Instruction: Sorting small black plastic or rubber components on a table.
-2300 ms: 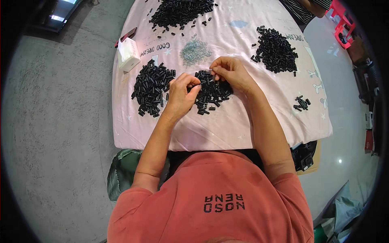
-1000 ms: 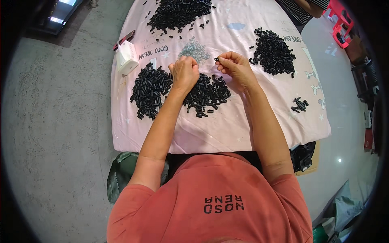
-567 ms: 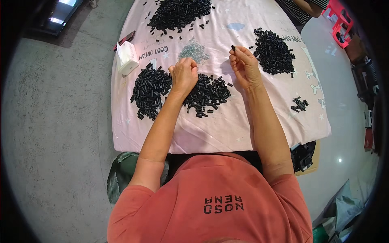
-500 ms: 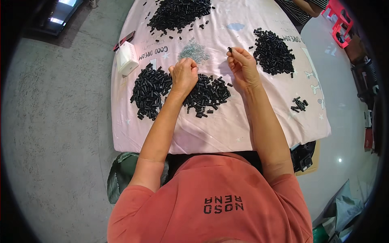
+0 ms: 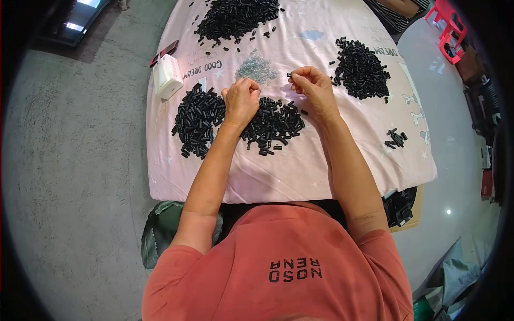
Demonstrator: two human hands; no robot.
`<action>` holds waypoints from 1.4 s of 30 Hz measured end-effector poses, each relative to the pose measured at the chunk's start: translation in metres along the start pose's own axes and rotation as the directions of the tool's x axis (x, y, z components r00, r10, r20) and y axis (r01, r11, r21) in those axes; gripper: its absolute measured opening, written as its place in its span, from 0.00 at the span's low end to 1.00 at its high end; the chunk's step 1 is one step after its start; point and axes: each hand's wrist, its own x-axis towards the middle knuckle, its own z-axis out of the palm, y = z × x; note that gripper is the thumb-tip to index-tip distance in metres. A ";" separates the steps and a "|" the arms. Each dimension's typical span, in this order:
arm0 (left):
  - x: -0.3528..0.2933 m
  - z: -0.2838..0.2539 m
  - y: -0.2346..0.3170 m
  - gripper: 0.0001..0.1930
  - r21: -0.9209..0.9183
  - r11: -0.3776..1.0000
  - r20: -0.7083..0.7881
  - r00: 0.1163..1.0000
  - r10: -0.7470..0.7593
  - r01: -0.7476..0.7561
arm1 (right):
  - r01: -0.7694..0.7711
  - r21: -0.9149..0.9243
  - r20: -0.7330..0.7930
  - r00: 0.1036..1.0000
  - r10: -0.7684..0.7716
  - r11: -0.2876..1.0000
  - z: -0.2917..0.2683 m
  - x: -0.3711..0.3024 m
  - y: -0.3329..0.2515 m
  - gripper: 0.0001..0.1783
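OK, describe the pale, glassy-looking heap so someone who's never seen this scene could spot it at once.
Find the pink-covered table in front of the person. On it, look just beyond the left hand, to the right of the white box. The pale heap there is made of tiny, shiny, greenish-grey pieces, unlike the black heaps around it.

Dark lettering [image 5: 295, 270] marks both the red shirt [image 5: 230, 262] and the pink tablecloth [image 5: 278, 184].

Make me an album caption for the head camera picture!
Right hand pinching a small black piece, left hand curled by a heap of small black cylinders on pale pink cloth.
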 end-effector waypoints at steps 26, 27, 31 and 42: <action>0.005 0.004 0.004 0.03 0.040 0.999 0.024 0.999 0.030 -0.031 | -0.077 -0.057 0.079 0.994 0.082 0.995 0.005 -0.003 -0.004 0.05; 0.005 0.004 0.004 0.03 0.041 0.999 0.023 0.999 0.029 -0.030 | -0.090 -0.076 0.077 0.992 0.096 0.993 0.006 -0.004 -0.004 0.06; 0.004 0.001 0.010 0.03 0.068 0.995 0.053 0.997 0.063 -0.067 | -0.097 -0.073 0.082 0.991 0.102 0.993 0.004 -0.003 -0.003 0.05; 0.000 -0.019 0.058 0.03 -0.402 0.915 0.021 0.999 0.050 -0.038 | -0.187 0.044 0.193 0.965 0.175 0.981 0.006 -0.006 -0.001 0.04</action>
